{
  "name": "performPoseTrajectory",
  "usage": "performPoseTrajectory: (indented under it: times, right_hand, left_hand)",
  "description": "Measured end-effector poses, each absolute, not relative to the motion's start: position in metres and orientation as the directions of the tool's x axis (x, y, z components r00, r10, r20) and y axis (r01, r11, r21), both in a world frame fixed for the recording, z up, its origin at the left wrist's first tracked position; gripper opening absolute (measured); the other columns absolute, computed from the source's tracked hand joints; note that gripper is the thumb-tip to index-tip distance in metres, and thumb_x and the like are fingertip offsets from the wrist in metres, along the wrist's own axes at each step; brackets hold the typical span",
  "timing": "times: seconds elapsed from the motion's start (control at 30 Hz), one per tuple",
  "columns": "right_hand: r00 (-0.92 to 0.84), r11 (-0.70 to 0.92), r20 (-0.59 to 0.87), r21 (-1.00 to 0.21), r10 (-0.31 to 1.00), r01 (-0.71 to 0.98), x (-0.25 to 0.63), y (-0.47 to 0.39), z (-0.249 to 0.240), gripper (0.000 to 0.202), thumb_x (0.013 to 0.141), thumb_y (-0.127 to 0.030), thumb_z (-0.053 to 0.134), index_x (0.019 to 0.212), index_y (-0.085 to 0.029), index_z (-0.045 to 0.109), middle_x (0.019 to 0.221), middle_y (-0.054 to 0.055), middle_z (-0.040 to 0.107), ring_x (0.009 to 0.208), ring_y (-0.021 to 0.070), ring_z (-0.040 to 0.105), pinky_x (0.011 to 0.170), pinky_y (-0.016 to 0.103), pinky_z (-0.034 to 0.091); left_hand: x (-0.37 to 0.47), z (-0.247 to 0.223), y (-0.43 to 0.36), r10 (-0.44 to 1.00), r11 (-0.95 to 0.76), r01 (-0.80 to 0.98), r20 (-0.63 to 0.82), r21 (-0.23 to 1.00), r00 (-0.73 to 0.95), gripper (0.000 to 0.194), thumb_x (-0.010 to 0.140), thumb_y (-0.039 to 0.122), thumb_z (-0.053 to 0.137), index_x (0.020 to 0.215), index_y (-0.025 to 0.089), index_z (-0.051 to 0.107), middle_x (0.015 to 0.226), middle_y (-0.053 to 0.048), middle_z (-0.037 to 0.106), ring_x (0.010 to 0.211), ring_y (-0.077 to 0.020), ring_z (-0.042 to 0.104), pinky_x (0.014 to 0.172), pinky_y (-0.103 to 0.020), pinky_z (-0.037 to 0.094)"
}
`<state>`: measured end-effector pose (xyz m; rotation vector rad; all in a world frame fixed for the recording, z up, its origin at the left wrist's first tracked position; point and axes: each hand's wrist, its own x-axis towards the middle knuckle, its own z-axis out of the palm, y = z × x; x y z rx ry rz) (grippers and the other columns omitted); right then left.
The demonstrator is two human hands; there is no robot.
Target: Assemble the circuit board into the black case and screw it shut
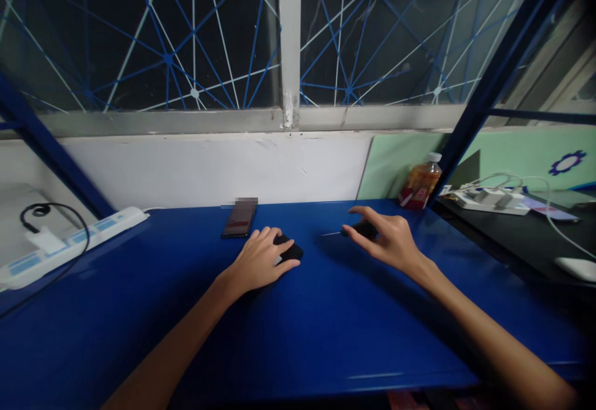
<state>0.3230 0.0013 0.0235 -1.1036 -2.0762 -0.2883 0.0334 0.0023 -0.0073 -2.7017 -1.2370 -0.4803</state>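
My left hand (261, 258) lies over a small black object (291, 251) on the blue table (298, 335). Its fingers bend across the top and the thumb runs along the near side; a small grey patch shows between them. Most of that object is hidden, so its kind is unclear. To the right, my right hand (388, 236) has thumb and index finger spread apart around a screwdriver with a dark handle (365, 230). The thin metal shaft (331, 233) points left toward the black object. My other right fingers are hidden behind the hand.
A dark phone (240, 218) lies beyond my left hand. At left is a white power strip (112, 223) with a black cable. A drink bottle (421, 183) stands at the back right beside a blue frame post (484, 87). Chargers and cables (496, 195) lie on the black surface farther right.
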Motion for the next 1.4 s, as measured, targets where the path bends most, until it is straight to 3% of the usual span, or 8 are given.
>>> performPoseTrajectory:
  times: [0.1,0.17,0.47,0.7,0.9,1.07,1.2,1.4]
  right_hand:
    - [-0.349,0.599,0.701,-0.138,0.622,0.789,0.323,0.001,0.024,0.028,0.086,-0.039,0.058,0.106,-0.019,0.061,0.068,0.002,0.073,0.054,0.0165,0.065,0.051,0.027,0.044]
    - [-0.348,0.595,0.695,-0.143,0.630,0.791,0.323,0.000,0.024,0.028,0.086,-0.039,0.058,0.106,-0.019,0.061,0.069,0.002,0.073,0.054,0.0164,0.065,0.051,0.027,0.043]
    - [-0.362,0.594,0.673,-0.142,0.645,0.792,0.321,0.006,0.017,0.028,0.086,-0.042,0.057,0.102,-0.019,0.063,0.065,0.000,0.071,0.047,0.0136,0.061,0.049,0.024,0.040]
    - [-0.373,0.605,0.634,-0.191,0.678,0.773,0.322,0.012,0.009,0.029,0.088,-0.043,0.055,0.104,-0.020,0.061,0.069,0.001,0.071,0.055,0.0148,0.063,0.053,0.024,0.041]
    - [-0.367,0.587,0.636,-0.171,0.679,0.791,0.323,0.013,0.007,0.033,0.087,-0.046,0.055,0.102,-0.018,0.063,0.060,0.001,0.067,0.050,0.0147,0.060,0.051,0.025,0.038]
    - [-0.354,0.577,0.632,-0.185,0.690,0.795,0.323,0.013,0.007,0.033,0.087,-0.047,0.055,0.102,-0.018,0.063,0.061,0.001,0.068,0.050,0.0146,0.060,0.052,0.025,0.040]
    - [-0.345,0.592,0.649,-0.204,0.678,0.780,0.324,0.012,0.010,0.032,0.087,-0.045,0.056,0.102,-0.017,0.062,0.065,0.002,0.070,0.054,0.0149,0.063,0.055,0.025,0.043]
    - [-0.337,0.591,0.670,-0.190,0.662,0.784,0.322,0.010,0.015,0.030,0.086,-0.043,0.058,0.100,-0.017,0.063,0.067,0.003,0.071,0.053,0.0149,0.063,0.053,0.025,0.043]
  left_hand:
    - [0.031,-0.009,0.004,0.686,-0.671,0.741,0.370,-0.011,0.626,0.048,0.090,0.054,0.047,0.121,0.020,0.059,0.129,-0.014,0.054,0.117,-0.0337,0.048,0.093,-0.050,0.037]
    - [0.030,-0.010,0.005,0.670,-0.691,0.723,0.362,-0.014,0.648,0.046,0.092,0.052,0.044,0.122,0.019,0.058,0.128,-0.014,0.056,0.121,-0.0327,0.047,0.097,-0.052,0.032]
    - [0.028,-0.009,0.005,0.707,-0.603,0.784,0.356,-0.150,0.611,0.049,0.097,0.051,0.032,0.118,0.018,0.062,0.113,-0.012,0.064,0.111,-0.0305,0.051,0.101,-0.054,0.026]
    - [0.020,-0.008,0.006,0.728,-0.543,0.804,0.340,-0.244,0.595,0.047,0.097,0.047,0.035,0.110,0.015,0.066,0.101,-0.014,0.066,0.104,-0.0310,0.052,0.096,-0.053,0.030]
    - [0.021,-0.003,0.002,0.742,-0.503,0.806,0.324,-0.310,0.588,0.044,0.097,0.043,0.037,0.103,0.014,0.069,0.095,-0.014,0.066,0.099,-0.0298,0.053,0.091,-0.049,0.034]
    - [0.019,0.000,-0.001,0.773,-0.430,0.822,0.318,-0.372,0.548,0.034,0.094,0.028,0.043,0.081,0.013,0.072,0.080,-0.014,0.064,0.091,-0.0310,0.053,0.084,-0.047,0.035]
    - [0.013,0.005,0.003,0.803,-0.411,0.843,0.299,-0.348,0.515,0.033,0.089,0.019,0.046,0.068,0.013,0.070,0.074,-0.014,0.063,0.086,-0.0315,0.053,0.080,-0.049,0.035]
    - [0.021,0.003,0.007,0.683,-0.652,0.754,0.369,-0.081,0.630,0.028,0.093,0.027,0.047,0.116,0.023,0.064,0.116,-0.009,0.060,0.108,-0.0272,0.052,0.092,-0.047,0.036]
